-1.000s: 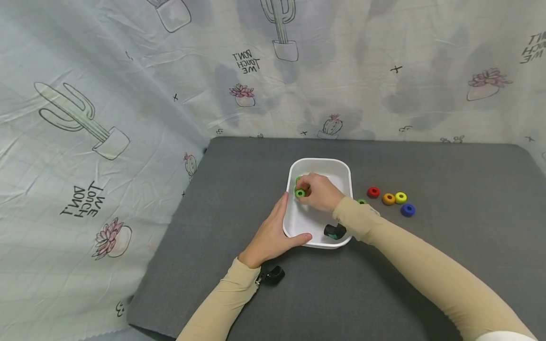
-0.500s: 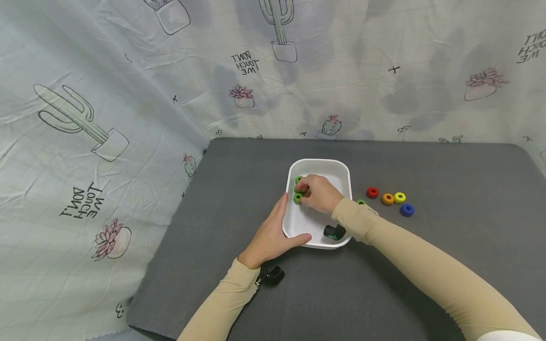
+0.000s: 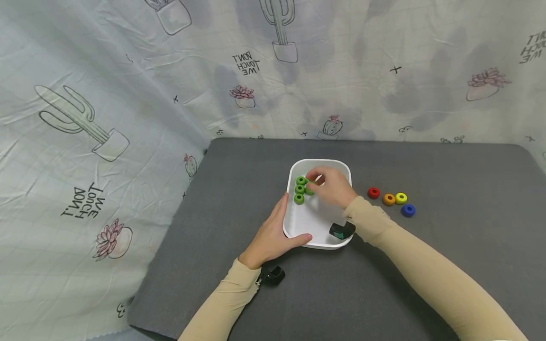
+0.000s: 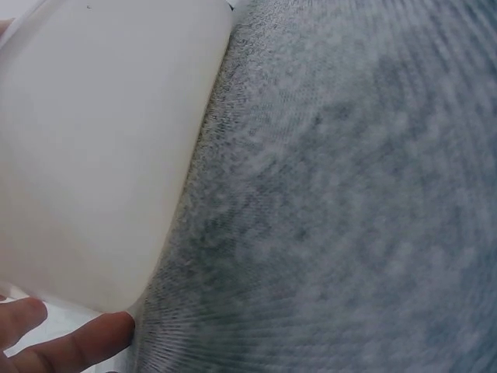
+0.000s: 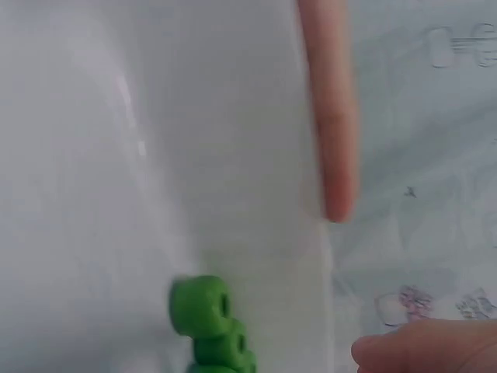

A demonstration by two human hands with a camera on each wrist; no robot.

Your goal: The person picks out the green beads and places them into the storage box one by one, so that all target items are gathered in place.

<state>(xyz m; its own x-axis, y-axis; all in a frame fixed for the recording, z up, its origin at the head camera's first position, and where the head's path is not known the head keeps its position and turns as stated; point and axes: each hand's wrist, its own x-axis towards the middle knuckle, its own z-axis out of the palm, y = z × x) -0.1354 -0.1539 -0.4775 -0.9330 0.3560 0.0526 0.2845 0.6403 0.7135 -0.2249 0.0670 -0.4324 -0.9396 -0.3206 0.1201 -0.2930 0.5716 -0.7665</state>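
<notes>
Green rings (image 3: 299,191) in the white tray (image 3: 310,222), both hands at work!
Head view: right hand (image 3: 333,188) curls thumb and forefinger at another green ring (image 3: 309,192); pinched or not, can't tell. Left hand (image 3: 271,232) lies straight-fingered along the tray; the left-wrist view alone shows fingertips (image 4: 109,334) at its outer wall. Right-wrist view misses the four other-coloured rings (image 3: 408,211).

I see passage: near half of white tray (image 3: 304,220), between left hand (image 3: 273,234) and right-wrist camera (image 3: 342,230) | blocked: far-left of tray by green rings (image 3: 300,192), right side by right hand (image 3: 333,187) and sleeve (image 3: 418,260) | narrow lane: table (image 3: 360,173) between tray and red ring (image 3: 373,195)
</notes>
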